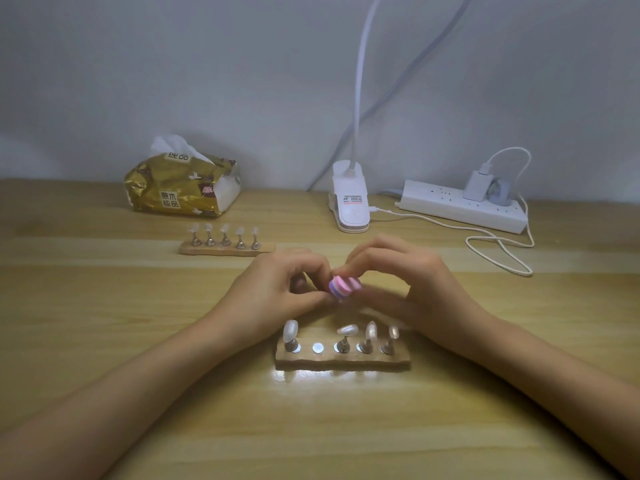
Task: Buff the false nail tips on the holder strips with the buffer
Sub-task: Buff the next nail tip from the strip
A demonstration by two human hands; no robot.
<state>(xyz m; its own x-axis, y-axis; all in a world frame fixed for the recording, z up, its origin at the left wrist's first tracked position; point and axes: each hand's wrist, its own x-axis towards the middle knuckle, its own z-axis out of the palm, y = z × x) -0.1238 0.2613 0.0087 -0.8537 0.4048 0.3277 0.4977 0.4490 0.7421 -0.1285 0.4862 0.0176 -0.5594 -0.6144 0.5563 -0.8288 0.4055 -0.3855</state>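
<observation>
Head view, taken from above your forearms: the wooden table [104, 306] fills the lower scene and ends at a pale wall.

On the far left you have a gold tissue pack [180, 188] with a sheet standing out of its top. On the far right a white power strip [460, 206] lies along the wall with a charger [476, 187] plugged in. Its white cable [498, 251] loops over the table to the right of your hands. Between the pack and the power strip stands a white clip lamp [349, 199], its neck rising out of view.

Your left hand [273, 289] is at the centre, fingers curled in and thumb and fingertips closed together. What they pinch is hidden, so I cannot tell. Your right hand [412, 285] arches beside it and grips the buffer [344, 287] from above. The buffer is a small pink and purple block, blurred, held above the table between both hands.

The near holder strip [343, 362] lies just near of your hands, between your wrists. It carries four nail tips [290, 330] on metal stands, and the second spot from the left shows a bare metal disc [318, 348]. The far holder strip [227, 248] lies beyond your left hand, apart from it, with five tips upright.

Your own fingers block the contact point at the buffer.
</observation>
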